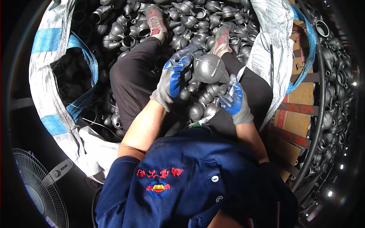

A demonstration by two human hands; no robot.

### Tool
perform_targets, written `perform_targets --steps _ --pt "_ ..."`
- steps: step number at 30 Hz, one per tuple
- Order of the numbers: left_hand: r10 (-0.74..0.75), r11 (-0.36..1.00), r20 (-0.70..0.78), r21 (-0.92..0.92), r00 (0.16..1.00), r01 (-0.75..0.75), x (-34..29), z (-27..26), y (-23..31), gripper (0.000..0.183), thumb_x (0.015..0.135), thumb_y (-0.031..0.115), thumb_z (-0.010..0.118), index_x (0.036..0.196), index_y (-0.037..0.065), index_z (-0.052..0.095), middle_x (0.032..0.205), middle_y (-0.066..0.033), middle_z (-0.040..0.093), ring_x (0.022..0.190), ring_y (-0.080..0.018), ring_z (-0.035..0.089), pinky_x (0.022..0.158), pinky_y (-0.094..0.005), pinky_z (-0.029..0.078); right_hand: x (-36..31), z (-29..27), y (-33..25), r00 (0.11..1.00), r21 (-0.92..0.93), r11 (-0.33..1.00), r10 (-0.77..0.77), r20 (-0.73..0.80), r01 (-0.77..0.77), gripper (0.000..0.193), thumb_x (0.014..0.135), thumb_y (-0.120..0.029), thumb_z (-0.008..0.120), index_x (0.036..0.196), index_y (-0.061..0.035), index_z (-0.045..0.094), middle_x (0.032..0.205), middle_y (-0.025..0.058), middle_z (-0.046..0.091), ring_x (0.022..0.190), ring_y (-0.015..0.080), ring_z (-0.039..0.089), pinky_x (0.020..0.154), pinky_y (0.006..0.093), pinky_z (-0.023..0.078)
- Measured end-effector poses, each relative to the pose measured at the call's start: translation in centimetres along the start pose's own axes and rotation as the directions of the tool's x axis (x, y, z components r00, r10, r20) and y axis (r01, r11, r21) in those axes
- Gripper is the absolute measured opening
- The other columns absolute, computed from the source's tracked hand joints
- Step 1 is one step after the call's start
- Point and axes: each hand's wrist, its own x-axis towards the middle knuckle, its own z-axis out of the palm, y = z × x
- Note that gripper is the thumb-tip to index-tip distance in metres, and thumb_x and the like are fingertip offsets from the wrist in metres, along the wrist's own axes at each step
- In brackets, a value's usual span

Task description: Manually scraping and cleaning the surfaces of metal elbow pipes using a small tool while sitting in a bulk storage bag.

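A grey, ball-shaped metal casting (208, 69) with a tapering end is held up between my knees. My left hand (175, 76), in a grey glove with blue coating, curls around its left side, the fingers partly behind it. Closed at the tapering end is my right hand (236, 100), gloved the same way. A thin pale strip (240, 74) shows beside the right fingers; I cannot tell if it is held. Below the hands, several similar castings (203, 100) lie in a heap between my thighs.
Around my legs a large white woven bag (45, 81) with blue bands stands open, filled with grey castings (186, 19). A fan (40, 190) is at lower left. On the right, a dark rail (321, 110) and cardboard (292, 123) border more heaped castings (334, 76).
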Motion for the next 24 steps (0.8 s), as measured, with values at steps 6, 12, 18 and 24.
perform_targets --steps 6,12,18,24 --pt "-0.047 0.992 0.03 0.118 0.998 0.043 -0.2 0.2 0.5 0.038 0.091 0.018 0.052 0.126 0.002 0.051 0.124 -0.0094 0.055 0.117 -0.0185 0.048 0.101 -0.0318 0.035 0.4 -1.6 0.9 0.997 0.132 0.991 -0.045 0.068 0.035 0.03 0.096 -0.037 0.039 0.089 -0.012 0.054 0.067 0.0053 0.055 0.037 0.0107 0.036 0.032 0.0235 0.03" --pt "0.029 0.949 0.051 0.313 0.998 -0.044 -0.7 0.7 1.4 0.038 0.089 0.02 0.057 0.123 0.003 0.055 0.12 -0.0071 0.058 0.113 -0.0177 0.05 0.099 -0.0313 0.037 -0.8 0.9 0.4 0.988 0.114 0.988 -0.091 -0.127 0.105 0.023 0.094 -0.035 0.041 0.101 -0.0148 0.05 0.069 0.0049 0.054 0.038 0.0108 0.035 0.035 0.0245 0.03" --pt "-0.045 0.926 0.21 0.376 0.977 -0.038 -1.5 0.7 2.4 0.039 0.083 0.007 0.065 0.121 -0.001 0.056 0.117 -0.0078 0.06 0.105 -0.0134 0.055 0.089 -0.026 0.046 -0.1 -0.8 0.8 0.992 0.272 0.954 -0.124 -0.02 0.124 0.031 0.093 -0.034 0.043 0.118 -0.0161 0.046 0.064 -0.0003 0.043 0.042 0.0092 0.032 0.037 0.0235 0.029" --pt "-0.117 0.916 0.25 0.401 0.961 0.007 -1.5 0.4 2.4 0.039 0.078 0.003 0.069 0.115 0.0 0.06 0.116 -0.0071 0.06 0.104 -0.0127 0.056 0.089 -0.0262 0.046 0.4 0.0 0.6 0.978 0.214 0.972 -0.052 -0.202 0.096 0.043 0.093 -0.032 0.043 0.133 -0.0176 0.039 0.064 -0.0015 0.04 0.045 0.0086 0.033 0.039 0.0227 0.031"
